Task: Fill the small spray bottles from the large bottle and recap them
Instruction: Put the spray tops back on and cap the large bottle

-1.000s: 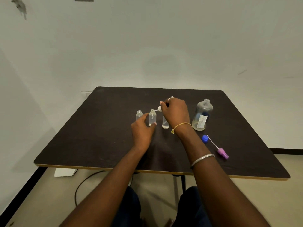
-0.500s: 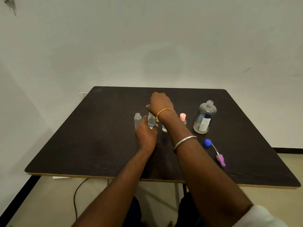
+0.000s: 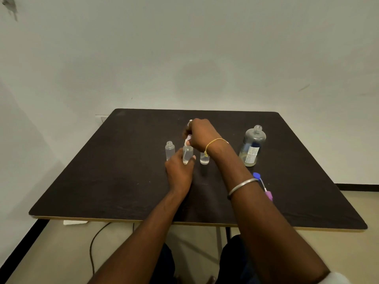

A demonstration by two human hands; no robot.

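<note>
Head view. A dark brown table [image 3: 123, 181] with a pale edge band stands against a plain off-white wall [image 3: 184, 48]. Beige floor [image 3: 51, 253] shows below its near edge, crossed by a black cable [image 3: 94, 242].

Three small clear spray bottles stand in a row near the table's centre, each upright with its long axis vertical and its neck pointing up. The left small bottle [image 3: 170, 149] stands alone with a bare threaded neck. The middle small bottle [image 3: 187, 153] is held low on its body by the left hand [image 3: 179, 173], thumb and fingers curled round it. The right hand [image 3: 202, 135] hovers over that bottle's mouth, its fingers closed in a pinch on a pale spray cap [image 3: 187, 139]. Whether the cap is seated on the neck cannot be told. The right small bottle [image 3: 204, 159] is partly hidden behind the right wrist and holds a little clear liquid at its base.

The large bottle [image 3: 252, 146] stands upright to the right, well apart from the row, uncapped, with a white label and a shallow layer of liquid. Nearer the viewer lie a blue cap [image 3: 256, 175] and a purple spray head [image 3: 269, 195], its thin tube running toward the blue cap.

The right forearm carries a silver bangle [image 3: 242, 184], the wrist a yellow band [image 3: 215, 143].
</note>
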